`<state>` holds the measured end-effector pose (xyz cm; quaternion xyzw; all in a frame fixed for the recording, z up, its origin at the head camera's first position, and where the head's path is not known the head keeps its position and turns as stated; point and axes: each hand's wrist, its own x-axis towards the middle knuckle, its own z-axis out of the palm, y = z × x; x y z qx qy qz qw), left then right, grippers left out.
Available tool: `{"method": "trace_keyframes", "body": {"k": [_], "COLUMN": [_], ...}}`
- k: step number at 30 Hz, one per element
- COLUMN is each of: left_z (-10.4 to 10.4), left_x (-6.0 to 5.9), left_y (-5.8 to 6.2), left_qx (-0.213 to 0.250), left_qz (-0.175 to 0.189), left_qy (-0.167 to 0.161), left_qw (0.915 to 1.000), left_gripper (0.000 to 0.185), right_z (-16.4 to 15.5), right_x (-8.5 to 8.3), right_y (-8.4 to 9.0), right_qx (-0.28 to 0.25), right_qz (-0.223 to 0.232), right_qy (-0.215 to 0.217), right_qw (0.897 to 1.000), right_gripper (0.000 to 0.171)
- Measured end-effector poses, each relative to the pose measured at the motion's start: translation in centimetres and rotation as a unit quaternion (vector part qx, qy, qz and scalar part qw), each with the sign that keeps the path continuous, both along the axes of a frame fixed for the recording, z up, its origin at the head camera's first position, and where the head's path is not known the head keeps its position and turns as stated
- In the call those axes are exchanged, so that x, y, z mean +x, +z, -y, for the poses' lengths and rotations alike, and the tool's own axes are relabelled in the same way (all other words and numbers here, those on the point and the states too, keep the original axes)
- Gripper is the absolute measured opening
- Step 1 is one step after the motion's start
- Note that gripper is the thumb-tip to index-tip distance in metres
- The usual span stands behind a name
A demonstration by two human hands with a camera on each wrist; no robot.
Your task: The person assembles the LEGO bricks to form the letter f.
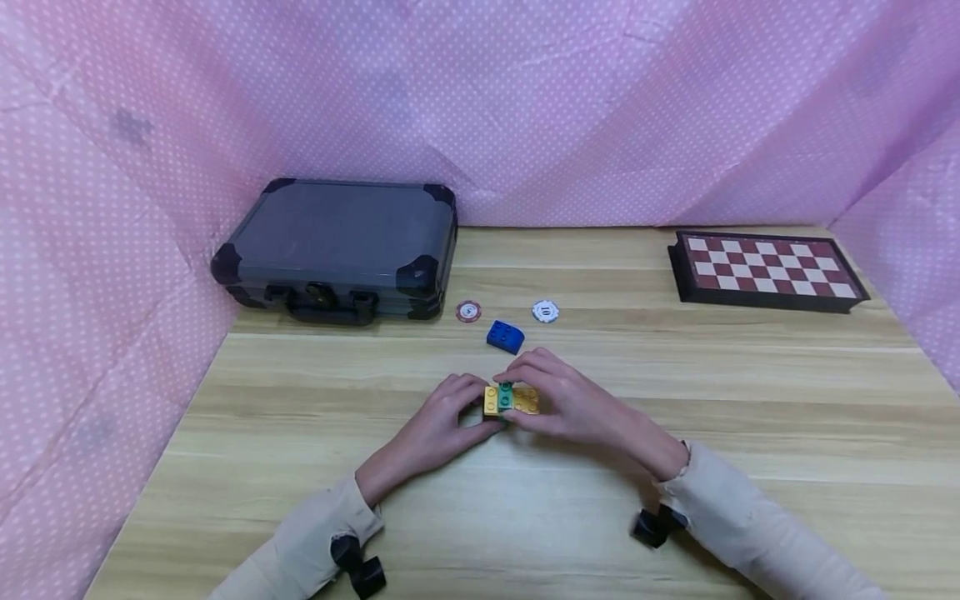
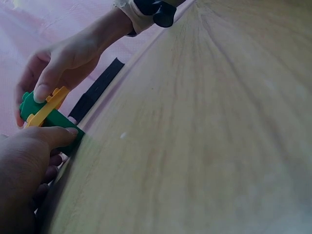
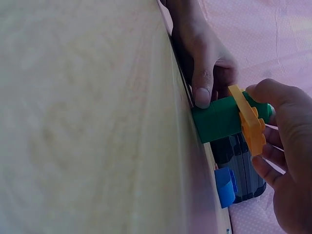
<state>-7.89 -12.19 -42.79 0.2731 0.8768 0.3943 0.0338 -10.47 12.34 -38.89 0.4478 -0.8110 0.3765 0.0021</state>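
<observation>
**Both hands on the brick stack**

I see the wooden surface [image 1: 675, 467] carrying a grey case [image 1: 337, 246] at ten o'clock and a chessboard [image 1: 765, 267] at two o'clock. At centre, my left hand [image 1: 442, 425] grips the green brick [image 3: 219, 119] from its left; my right hand [image 1: 570, 400] pinches the yellow plate [image 1: 521, 400] seated on top. A blue brick [image 1: 505, 335] lies just beyond at twelve o'clock, two chips [image 1: 545, 312] further on.
</observation>
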Motion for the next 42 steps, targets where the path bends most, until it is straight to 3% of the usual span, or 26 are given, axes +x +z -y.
{"method": "trace_keyframes", "body": {"k": [11,19,42], "left_z": [0.0,0.0,-0.1], "left_x": [0.0,0.0,0.1], "left_y": [0.1,0.1,0.2], "left_qx": [0.002,-0.001,-0.003], "left_qz": [0.007,0.008,0.006], "left_qy": [0.0,0.003,0.002], "left_qw": [1.0,1.0,1.0], "left_gripper": [0.039,0.038,0.037], "right_z": [-0.2,-1.0,-1.3], "right_x": [0.1,-0.4,-4.5], "right_y": [0.1,0.1,-1.6], "right_qx": [0.006,-0.007,0.005], "right_qz": [-0.003,-0.019,-0.005], "right_qy": [-0.003,-0.013,-0.115], "right_qw": [1.0,1.0,0.993], "right_gripper": [0.049,0.041,0.034]}}
